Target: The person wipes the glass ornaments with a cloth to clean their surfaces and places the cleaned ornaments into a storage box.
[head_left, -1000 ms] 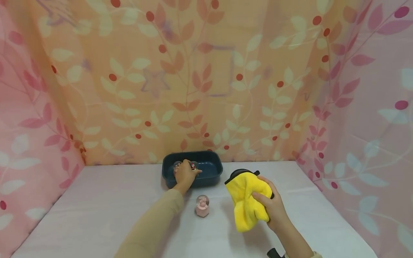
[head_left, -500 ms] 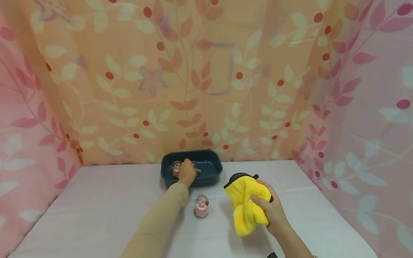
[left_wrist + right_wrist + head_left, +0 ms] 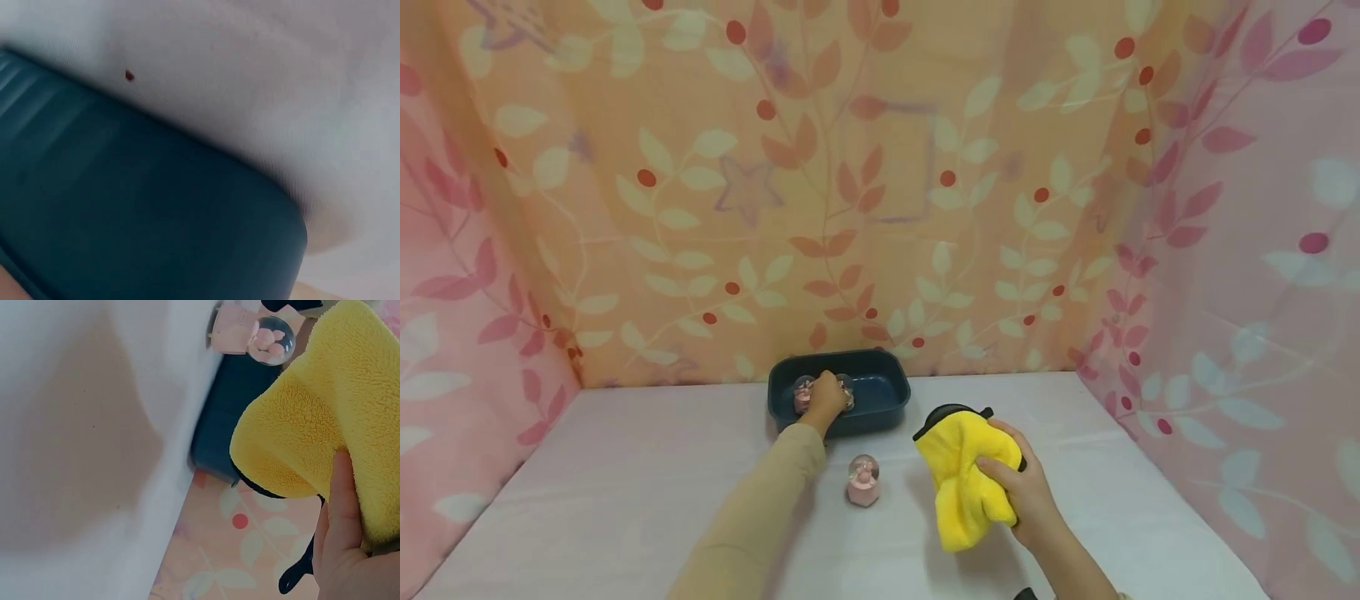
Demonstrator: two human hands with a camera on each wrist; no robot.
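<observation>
1. Right-hand grip [image 3: 1028, 493]: closed on a yellow cloth [image 3: 958, 479] with black edging; thumb on the near face, cloth held up above the worktop [image 3: 647, 500]
2. Left-hand grip [image 3: 824, 398]: reaching down inside a dark blue tray [image 3: 872, 422]; fingertips concealed by the back of the hand, so whether anything is held cannot be told
3. Position of the dark blue tray: far side of the worktop, near the patterned backdrop [image 3: 880, 208]; outer wall fills the lower left of the left wrist view
4. Tray contents observed: pink globe [image 3: 803, 396] just left of the hand; second globe [image 3: 847, 393] just right of it, partly hidden
5. Third globe [image 3: 863, 482]: pink base, upright on the worktop in front of the tray, between the left sleeve [image 3: 760, 508] and the yellow cloth
6. Black object [image 3: 1025, 594]: cut off by the bottom edge of the head view, identity undetermined
7. Small dark speck [image 3: 129, 75]: on the worktop, beside the tray
</observation>
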